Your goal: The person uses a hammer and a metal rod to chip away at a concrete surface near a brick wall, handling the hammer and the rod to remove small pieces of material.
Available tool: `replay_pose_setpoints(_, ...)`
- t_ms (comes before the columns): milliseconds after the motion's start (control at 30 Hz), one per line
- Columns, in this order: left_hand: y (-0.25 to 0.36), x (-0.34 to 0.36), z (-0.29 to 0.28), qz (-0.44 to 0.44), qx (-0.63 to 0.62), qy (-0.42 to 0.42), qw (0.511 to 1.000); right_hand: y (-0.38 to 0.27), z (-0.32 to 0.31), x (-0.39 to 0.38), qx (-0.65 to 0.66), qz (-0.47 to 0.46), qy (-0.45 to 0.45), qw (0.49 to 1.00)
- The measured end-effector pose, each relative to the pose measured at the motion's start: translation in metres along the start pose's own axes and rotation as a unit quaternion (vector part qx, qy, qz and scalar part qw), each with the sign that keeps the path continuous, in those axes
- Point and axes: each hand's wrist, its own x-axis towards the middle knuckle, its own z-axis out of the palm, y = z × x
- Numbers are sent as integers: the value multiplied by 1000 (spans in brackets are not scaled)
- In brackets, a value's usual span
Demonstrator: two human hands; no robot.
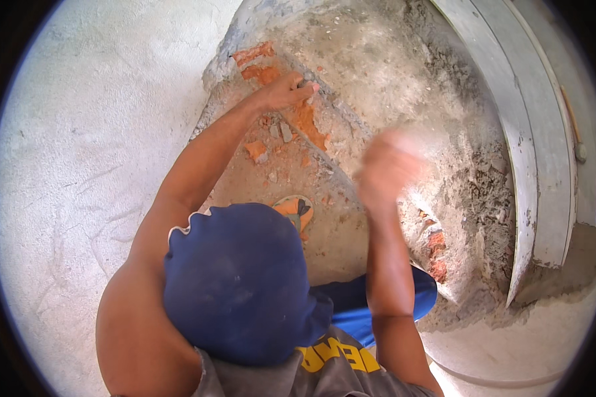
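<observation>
My left hand [286, 92] reaches to the broken wall edge, its fingers curled round something small and greyish that I cannot make out, beside exposed orange brick [309, 122]. My right hand [387, 165] is raised to the right of it, smeared by motion, so I cannot tell what, if anything, it holds. Below my left hand lie grey and orange fragments [257, 151] and dust. A long straight ridge runs diagonally through the rough, chipped plaster [391, 73].
A white rendered surface [73, 145] fills the left side. Curved-looking pale boards [543, 152] stand at the right, with a thin wooden handle [571, 112]. A blue cap [235, 278], blue-clad knee [417, 298] and sandalled foot [295, 212] show below.
</observation>
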Motion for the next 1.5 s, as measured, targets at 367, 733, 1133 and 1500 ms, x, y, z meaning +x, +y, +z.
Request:
replay_pose_setpoints(367, 26, -6, -10, -84, 25, -106, 990, -77, -90, 84, 673, 93, 16, 734)
replay_pose_setpoints(733, 22, -3, 0, -35, -31, -100, 994, -48, -39, 47, 123, 212, -204, 948)
replay_pose_setpoints(1133, 39, -14, 0, -45, -7, -57, 997, -7, 21, -19, 77, 284, -331, 897)
replay_pose_setpoints(1500, 59, 16, -31, -103, 122, -239, 958, -51, -49, 59, 433, 48, 53, 898)
